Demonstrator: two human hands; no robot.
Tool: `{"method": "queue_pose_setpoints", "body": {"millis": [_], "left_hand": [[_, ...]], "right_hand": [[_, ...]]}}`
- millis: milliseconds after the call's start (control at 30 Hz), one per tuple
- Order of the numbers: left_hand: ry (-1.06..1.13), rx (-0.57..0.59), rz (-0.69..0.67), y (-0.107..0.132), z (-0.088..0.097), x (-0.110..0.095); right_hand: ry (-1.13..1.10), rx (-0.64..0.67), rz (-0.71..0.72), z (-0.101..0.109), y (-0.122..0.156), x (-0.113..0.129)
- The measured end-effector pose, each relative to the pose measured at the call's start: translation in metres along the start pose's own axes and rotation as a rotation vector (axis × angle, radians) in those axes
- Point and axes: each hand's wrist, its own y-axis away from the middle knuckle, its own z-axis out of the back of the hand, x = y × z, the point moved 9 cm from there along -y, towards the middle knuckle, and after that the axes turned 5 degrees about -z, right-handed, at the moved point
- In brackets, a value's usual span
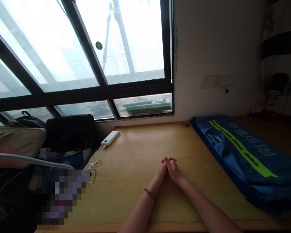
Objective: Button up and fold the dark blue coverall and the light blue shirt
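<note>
My left hand (162,169), with a dark beaded bracelet (149,193) on its wrist, rests on the wooden table (126,181). Clasped against it is my right hand (174,170), the fingers of both folded together. No object shows in either hand, though the space between the palms is hidden. To the right lies a folded blue cloth item (232,152) with a bright yellow-green stripe and pale lettering. A white power bank (110,138) with a white cable plugged into it sits near the table's left edge, apart from my hands.
Dark bags (70,129) and a beige case (16,142) crowd the left side. A thick white cable (34,159) crosses there, above a pixelated patch. Beyond the table are a black-framed window (135,87) and a wall socket strip (217,81).
</note>
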Motion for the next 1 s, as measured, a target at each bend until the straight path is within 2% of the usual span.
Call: {"method": "queue_pose_setpoints", "body": {"millis": [633, 1000], "left_hand": [[-0.004, 0.013, -0.033, -0.0010, -0.0022, -0.0043], [-0.028, 0.016, 0.005, 0.0006, -0.0023, -0.0031]], "right_hand": [[0.018, -0.005, -0.006, 0.0004, 0.0008, 0.0019], [0.045, -0.003, -0.005, -0.0009, -0.0014, -0.0059]]}}
